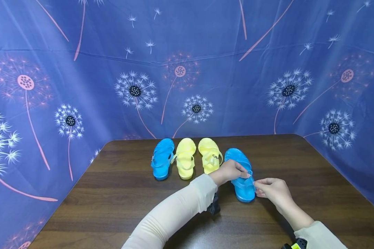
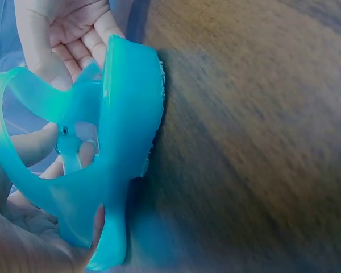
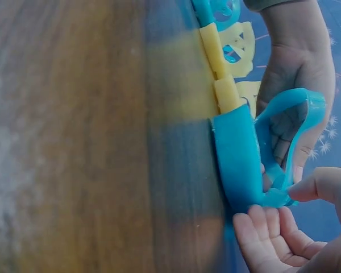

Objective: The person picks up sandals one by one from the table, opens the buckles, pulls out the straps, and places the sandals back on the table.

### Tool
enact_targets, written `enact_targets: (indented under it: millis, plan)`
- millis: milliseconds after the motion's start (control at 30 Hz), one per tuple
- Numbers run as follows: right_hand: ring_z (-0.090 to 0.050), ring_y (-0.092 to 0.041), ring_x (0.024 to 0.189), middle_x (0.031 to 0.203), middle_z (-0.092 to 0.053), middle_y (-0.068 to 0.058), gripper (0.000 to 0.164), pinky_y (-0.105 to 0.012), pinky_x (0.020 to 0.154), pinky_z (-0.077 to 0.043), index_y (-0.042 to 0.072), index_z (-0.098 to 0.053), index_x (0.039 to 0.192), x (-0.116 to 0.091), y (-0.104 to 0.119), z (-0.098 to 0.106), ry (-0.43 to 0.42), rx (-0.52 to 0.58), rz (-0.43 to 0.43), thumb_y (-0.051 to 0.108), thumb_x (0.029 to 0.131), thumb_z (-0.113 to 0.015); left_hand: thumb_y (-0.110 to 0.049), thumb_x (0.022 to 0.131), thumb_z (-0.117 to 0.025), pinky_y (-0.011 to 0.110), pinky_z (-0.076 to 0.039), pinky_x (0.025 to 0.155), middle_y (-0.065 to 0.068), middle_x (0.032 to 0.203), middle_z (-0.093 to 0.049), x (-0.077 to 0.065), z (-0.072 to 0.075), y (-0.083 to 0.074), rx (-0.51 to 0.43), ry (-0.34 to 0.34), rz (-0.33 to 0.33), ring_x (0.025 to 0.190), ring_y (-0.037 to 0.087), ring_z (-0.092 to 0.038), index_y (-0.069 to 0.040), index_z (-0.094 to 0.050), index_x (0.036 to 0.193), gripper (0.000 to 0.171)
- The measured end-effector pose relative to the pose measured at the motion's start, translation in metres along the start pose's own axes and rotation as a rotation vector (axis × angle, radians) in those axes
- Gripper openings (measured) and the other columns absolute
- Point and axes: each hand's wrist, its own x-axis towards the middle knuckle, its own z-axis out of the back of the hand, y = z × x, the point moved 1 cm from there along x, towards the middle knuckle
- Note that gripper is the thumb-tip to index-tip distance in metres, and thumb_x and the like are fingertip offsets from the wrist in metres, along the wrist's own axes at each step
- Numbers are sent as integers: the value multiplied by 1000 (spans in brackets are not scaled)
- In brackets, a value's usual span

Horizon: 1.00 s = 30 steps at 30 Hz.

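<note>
A blue sandal [image 1: 245, 194] lies flat on the table at the right end of a row, toe toward the curtain. My left hand [image 1: 231, 171] reaches over it from the left and pinches the strap at its right side. In the left wrist view, a small round fastener [image 2: 63, 130] shows on the strap beside a left-hand fingertip. From the right, my right hand [image 1: 275, 192] pinches the strap's side near the heel, with thumb and fingertips together. The right wrist view shows the heel strap [image 3: 314, 108] standing up in a loop. Fingers partly hide the fastening.
Left of the sandal stand two yellow sandals, one [image 1: 207, 146] partly behind my left wrist and another [image 1: 185, 155] beside it. A second blue sandal [image 1: 162, 162] ends the row. The brown wooden table [image 1: 112, 207] meets a blue dandelion-patterned curtain [image 1: 230, 86] at the back.
</note>
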Motion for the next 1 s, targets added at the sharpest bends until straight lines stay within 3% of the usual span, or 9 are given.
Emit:
enact_targets:
  millis: [200,467,700,1000]
  plan:
    - [-71,-21,79,101,-68,-24,44,-36,76,-59,-16,-60,114,2,0,-2,-28,-5,8,22,92,-64,-24,85,-76,26,-52,75,-6,93,-70,0,1,-1,11,2,13,87,7,-59,-12,-78,93,16]
    - [-69,-19,79,108,-65,-27,43,-43,84,-57,-12,-63,113,8,5,-2,-83,-47,23,25,92,-65,-23,83,-77,30,-54,79,-4,94,-70,2,3,1,-48,15,11,92,11,-61,-10,-78,93,16]
    - [-70,-20,82,113,-63,-29,45,-35,79,-59,-14,-60,116,7,6,1,-12,-35,28,25,93,-64,-26,83,-77,27,-51,72,-7,89,-68,0,0,0,-17,-19,24,84,8,-58,-12,-78,89,15]
    - [-71,-19,77,92,-71,-15,42,-33,72,-60,-17,-59,113,0,-1,1,23,33,-3,18,92,-65,-25,83,-78,27,-51,73,-7,90,-67,0,-2,0,-20,-35,29,84,9,-57,-12,-77,88,14]
